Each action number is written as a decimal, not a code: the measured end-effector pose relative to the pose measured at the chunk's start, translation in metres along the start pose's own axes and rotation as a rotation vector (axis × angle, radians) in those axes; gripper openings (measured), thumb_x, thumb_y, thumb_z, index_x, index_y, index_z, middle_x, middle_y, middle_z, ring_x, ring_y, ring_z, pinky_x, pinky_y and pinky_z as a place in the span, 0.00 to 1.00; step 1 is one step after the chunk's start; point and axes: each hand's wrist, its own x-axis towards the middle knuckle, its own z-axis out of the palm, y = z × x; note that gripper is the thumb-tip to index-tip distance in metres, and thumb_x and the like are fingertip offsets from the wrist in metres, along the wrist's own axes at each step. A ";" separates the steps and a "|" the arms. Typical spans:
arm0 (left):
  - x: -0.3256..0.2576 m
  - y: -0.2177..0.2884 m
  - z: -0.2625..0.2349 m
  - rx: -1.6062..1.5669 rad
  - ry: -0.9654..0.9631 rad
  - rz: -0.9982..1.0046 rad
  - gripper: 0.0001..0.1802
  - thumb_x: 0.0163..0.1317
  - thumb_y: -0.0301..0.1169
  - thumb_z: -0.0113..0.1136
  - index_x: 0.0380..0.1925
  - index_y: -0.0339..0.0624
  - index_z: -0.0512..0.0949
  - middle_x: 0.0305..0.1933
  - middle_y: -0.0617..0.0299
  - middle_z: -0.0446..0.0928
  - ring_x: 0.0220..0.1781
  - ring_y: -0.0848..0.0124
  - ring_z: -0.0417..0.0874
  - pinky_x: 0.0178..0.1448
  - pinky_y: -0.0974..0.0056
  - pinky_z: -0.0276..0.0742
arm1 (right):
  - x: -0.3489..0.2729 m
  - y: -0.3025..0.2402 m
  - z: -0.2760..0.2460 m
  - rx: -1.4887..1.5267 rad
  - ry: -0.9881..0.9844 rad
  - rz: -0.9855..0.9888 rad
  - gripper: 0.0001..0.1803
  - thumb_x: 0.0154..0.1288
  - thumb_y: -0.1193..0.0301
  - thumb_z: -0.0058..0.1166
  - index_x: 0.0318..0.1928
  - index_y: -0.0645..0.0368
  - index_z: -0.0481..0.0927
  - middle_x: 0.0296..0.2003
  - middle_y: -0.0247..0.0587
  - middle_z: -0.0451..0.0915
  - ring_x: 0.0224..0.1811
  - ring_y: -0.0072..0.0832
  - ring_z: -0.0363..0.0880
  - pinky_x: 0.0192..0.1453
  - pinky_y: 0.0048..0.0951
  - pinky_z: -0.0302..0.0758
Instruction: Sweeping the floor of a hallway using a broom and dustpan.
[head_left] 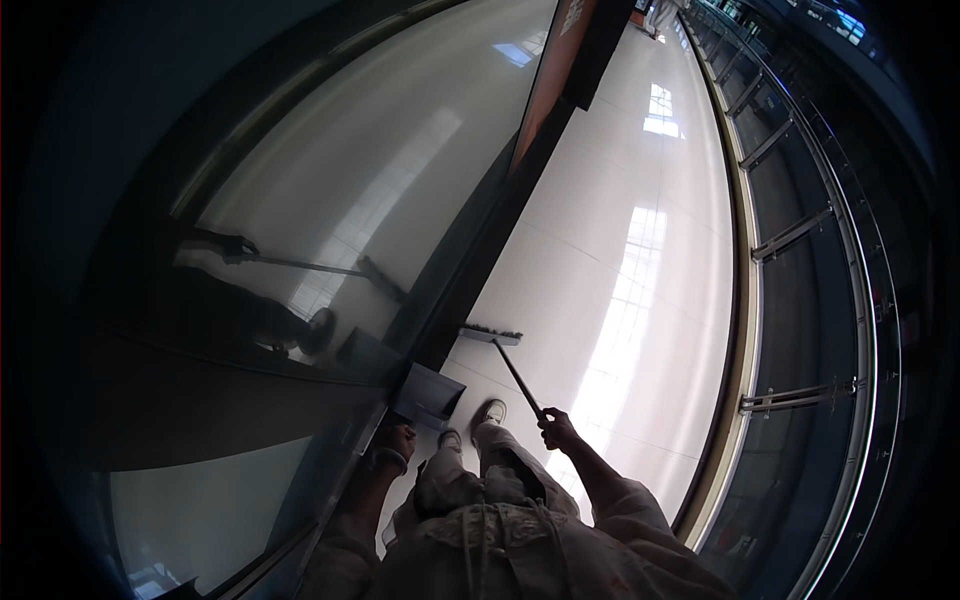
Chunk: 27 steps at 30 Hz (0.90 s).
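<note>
Nearest the camera is the person's pale top (500, 555), its cords hanging down the front, with the trousers (447, 485) and light shoes (492, 411) beyond. The right grip (556, 429) is closed around the dark handle (517, 375) of a broom. The handle slants forward and left to the broom head (492, 337), a pale bar with dark bristles, which is at the floor (570, 260) near the dark base of the left wall.

The left grip (399, 440) is curled, just beside a grey dustpan (430, 392) at the foot of that wall; whether it has hold of the pan's handle I cannot tell.

Glossy dark panels (330, 200) on the left mirror the person and broom. Higher up, an orange-brown sign (565, 60) carries pale lettering, slanted too steeply to read. Window light lies in bright patches along the floor. A metal and glass railing (790, 235) curves down the right; at the far end is another person (662, 18), small and indistinct.
</note>
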 end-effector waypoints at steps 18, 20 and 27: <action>0.118 0.012 0.065 -0.042 0.139 0.101 0.09 0.48 0.34 0.51 0.20 0.40 0.77 0.23 0.49 0.76 0.28 0.53 0.78 0.34 0.56 0.75 | 0.086 -0.007 -0.117 0.163 -0.321 0.052 0.20 0.55 0.67 0.57 0.48 0.59 0.71 0.19 0.36 0.74 0.16 0.20 0.70 0.15 0.24 0.64; 0.128 0.016 0.084 -0.147 0.297 0.137 0.09 0.47 0.33 0.53 0.21 0.40 0.76 0.23 0.49 0.76 0.29 0.54 0.79 0.35 0.57 0.75 | 0.091 -0.027 -0.126 -0.130 -0.229 -0.335 0.23 0.54 0.66 0.59 0.48 0.62 0.71 0.22 0.35 0.75 0.15 0.17 0.68 0.17 0.22 0.65; 0.202 0.125 0.056 -0.079 0.042 -0.002 0.09 0.46 0.34 0.57 0.22 0.40 0.76 0.23 0.51 0.77 0.30 0.58 0.80 0.36 0.60 0.74 | 0.114 -0.119 -0.185 0.047 -0.012 -0.045 0.22 0.52 0.71 0.58 0.45 0.60 0.64 0.17 0.36 0.67 0.11 0.21 0.63 0.10 0.24 0.59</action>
